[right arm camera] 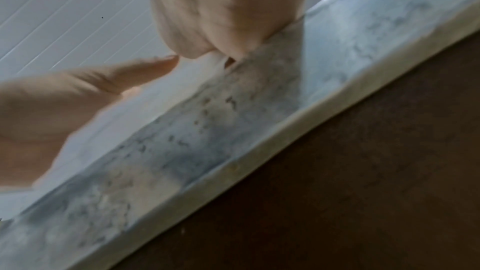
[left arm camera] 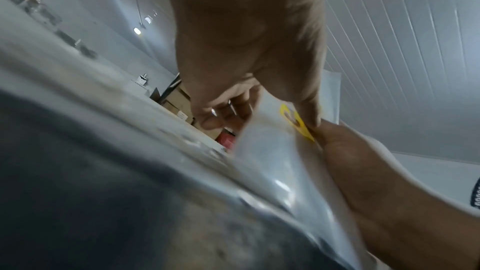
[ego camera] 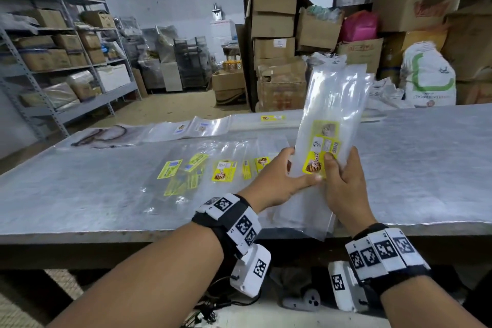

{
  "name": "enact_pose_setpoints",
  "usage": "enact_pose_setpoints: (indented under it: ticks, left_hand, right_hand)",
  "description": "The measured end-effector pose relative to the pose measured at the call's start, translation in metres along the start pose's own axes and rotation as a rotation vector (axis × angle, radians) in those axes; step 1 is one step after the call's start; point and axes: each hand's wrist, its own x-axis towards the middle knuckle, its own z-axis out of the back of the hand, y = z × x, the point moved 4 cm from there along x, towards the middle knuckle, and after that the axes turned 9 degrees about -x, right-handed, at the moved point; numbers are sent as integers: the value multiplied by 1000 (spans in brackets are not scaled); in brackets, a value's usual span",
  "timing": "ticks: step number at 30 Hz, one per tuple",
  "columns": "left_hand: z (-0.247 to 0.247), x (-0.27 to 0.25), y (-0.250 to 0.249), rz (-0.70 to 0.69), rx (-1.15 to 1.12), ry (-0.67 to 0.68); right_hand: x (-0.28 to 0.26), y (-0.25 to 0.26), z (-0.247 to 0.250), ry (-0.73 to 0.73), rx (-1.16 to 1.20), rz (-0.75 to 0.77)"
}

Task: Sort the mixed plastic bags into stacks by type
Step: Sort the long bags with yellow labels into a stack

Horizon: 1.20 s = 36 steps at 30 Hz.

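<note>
Both hands hold up a bundle of long clear plastic bags (ego camera: 332, 114) with a yellow printed label near its lower end. My left hand (ego camera: 279, 176) grips the bundle's left edge, thumb across the front under the label. My right hand (ego camera: 343, 176) grips the right edge, thumb pressed on the label. The bundle stands nearly upright above the near edge of the table. In the left wrist view the bag (left arm camera: 272, 151) shows its yellow label between my left hand (left arm camera: 259, 93) and the other hand. The right wrist view looks through the bag's plastic at my right hand (right arm camera: 226, 27), fingers curled.
A grey metal table (ego camera: 80, 194) carries clear bags with yellow labels (ego camera: 197, 170) spread at its middle and more bags (ego camera: 202, 126) along its far edge. Cardboard boxes (ego camera: 277, 42) and sacks are stacked behind it. Metal shelving (ego camera: 66, 48) stands at the left.
</note>
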Motion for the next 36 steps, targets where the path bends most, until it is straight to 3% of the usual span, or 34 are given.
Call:
enact_pose_setpoints:
  ticks: [4, 8, 10, 12, 14, 19, 23, 26, 30, 36]
  left_hand:
    - [50, -1, 4, 27, 228, -45]
    - [120, -5, 20, 232, 863, -128]
    - [143, -8, 36, 391, 1009, -87]
    - [150, -10, 50, 507, 1042, 7]
    - [149, -11, 57, 520, 1050, 81]
    - [134, -12, 47, 478, 987, 138]
    - [119, -9, 28, 341, 958, 205]
    - [115, -4, 26, 312, 857, 229]
    - [115, 6, 28, 315, 752, 208]
    - [122, 9, 30, 406, 946, 94]
  right_hand:
    - [3, -5, 7, 12, -105, 8]
    - [5, -10, 9, -31, -124, -3]
    - [4, -8, 8, -29, -128, -7]
    - [3, -6, 8, -25, -130, -11]
    - [3, -3, 9, -31, -128, -11]
    - [4, -1, 18, -36, -135, -12]
    - [11, -9, 31, -36, -203, -12]
    - [13, -11, 40, -45, -229, -10]
    - [12, -12, 43, -61, -235, -18]
    - [12, -12, 43, -51, -234, -18]
